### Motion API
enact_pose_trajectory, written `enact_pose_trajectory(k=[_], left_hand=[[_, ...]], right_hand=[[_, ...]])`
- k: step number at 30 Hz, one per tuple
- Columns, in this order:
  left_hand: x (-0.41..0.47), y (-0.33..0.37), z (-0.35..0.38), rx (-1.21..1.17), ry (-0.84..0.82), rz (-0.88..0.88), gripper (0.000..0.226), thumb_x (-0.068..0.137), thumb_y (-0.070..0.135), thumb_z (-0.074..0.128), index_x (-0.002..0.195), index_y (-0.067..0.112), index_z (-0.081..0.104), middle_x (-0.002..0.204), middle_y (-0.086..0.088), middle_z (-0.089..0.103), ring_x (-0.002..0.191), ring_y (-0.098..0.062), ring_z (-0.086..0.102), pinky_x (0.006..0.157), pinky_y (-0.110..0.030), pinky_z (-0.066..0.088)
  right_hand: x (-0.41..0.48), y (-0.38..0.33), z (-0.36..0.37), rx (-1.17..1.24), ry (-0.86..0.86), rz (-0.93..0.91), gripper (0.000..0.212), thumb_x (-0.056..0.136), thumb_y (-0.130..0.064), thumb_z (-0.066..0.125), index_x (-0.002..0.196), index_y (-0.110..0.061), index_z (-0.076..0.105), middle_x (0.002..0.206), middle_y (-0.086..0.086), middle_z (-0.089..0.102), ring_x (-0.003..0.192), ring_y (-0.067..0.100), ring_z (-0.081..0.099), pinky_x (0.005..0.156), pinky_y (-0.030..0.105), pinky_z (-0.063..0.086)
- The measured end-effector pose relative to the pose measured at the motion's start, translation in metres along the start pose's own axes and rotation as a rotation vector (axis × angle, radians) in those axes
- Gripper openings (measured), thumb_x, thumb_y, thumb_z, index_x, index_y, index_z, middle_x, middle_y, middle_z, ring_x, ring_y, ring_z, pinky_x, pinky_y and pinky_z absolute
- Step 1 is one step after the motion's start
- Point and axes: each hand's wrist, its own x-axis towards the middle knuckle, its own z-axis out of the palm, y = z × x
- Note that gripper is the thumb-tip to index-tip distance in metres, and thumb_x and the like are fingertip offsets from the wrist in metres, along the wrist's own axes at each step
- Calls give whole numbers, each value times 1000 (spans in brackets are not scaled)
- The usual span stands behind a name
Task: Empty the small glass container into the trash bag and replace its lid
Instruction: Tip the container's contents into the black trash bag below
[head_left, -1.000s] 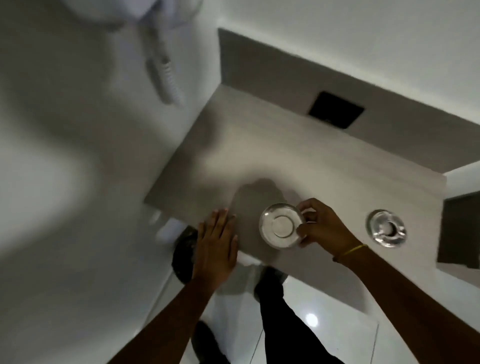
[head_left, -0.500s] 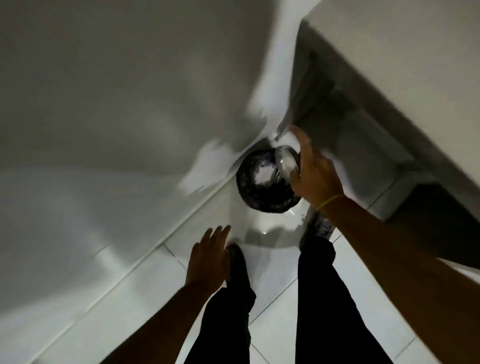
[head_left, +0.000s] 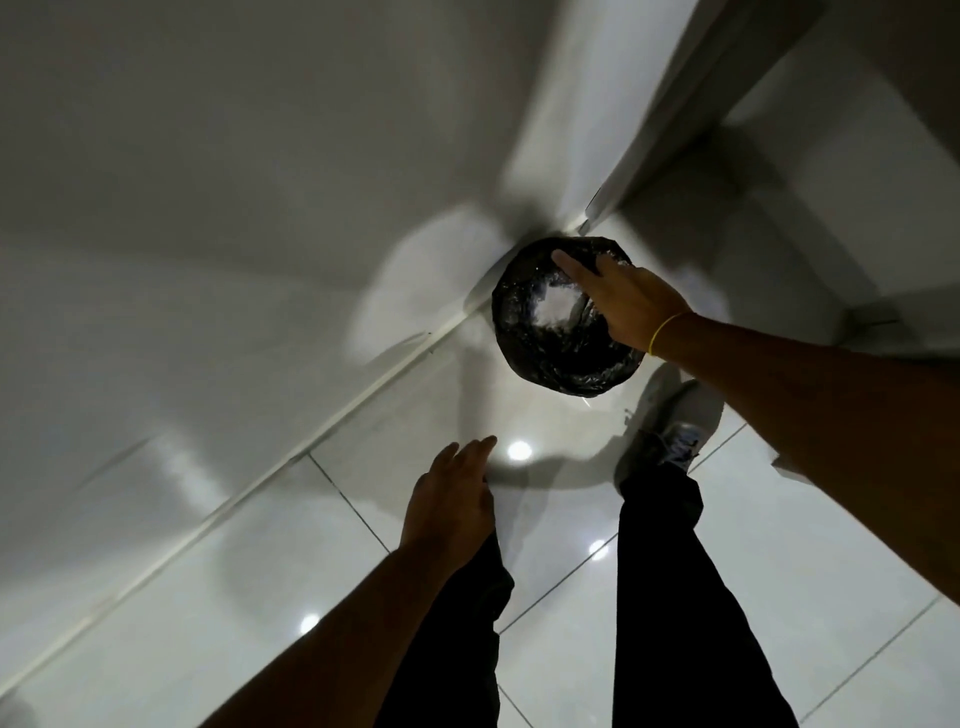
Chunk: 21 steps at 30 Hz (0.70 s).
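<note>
The bag (head_left: 550, 358) sits on the floor (head_left: 291, 582) in a corner, hard against the wall (head_left: 208, 182) on its left and far side, so those sides are shut. A white ledge (head_left: 675, 119) runs overhead to the right. The right hand (head_left: 623, 301) covers the right part of the bag's mouth; the left part of the mouth lies open from above. Near the bag on the right stands a shoe (head_left: 675, 431). The left hand (head_left: 452, 499) hangs over bare tile, well apart from the bag.

two hands (head_left: 631, 306), one trash bag (head_left: 558, 358), one shoe (head_left: 675, 441)
</note>
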Motion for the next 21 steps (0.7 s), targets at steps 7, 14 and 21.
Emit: enact_pose_trajectory(k=[7,14,21], left_hand=[[1,-12,0,57,-14,12,60,107,16,49,164,25,35,167,0,45,161,-26,29,123,-47,42],[1,-8,-10,144,-37,17,63,107,20,53,165,27,31,170,3,40,163,-24,24,124,-46,41],[-21,42,-51,222,18,78,65,107,22,48,166,34,24,173,10,33,164,-19,18,124,-37,37]], right_hand=[[9,0,11,34,-31,-14,104,71,9,70,160,-20,23,120,27,54,75,45,67,61,49,56],[-5,-4,-4,215,-10,105,90,81,3,65,161,-12,29,144,30,47,105,54,66,91,60,57],[-80,-10,-81,963,231,665,74,79,-3,65,147,-25,47,127,22,71,115,48,67,96,53,59]])
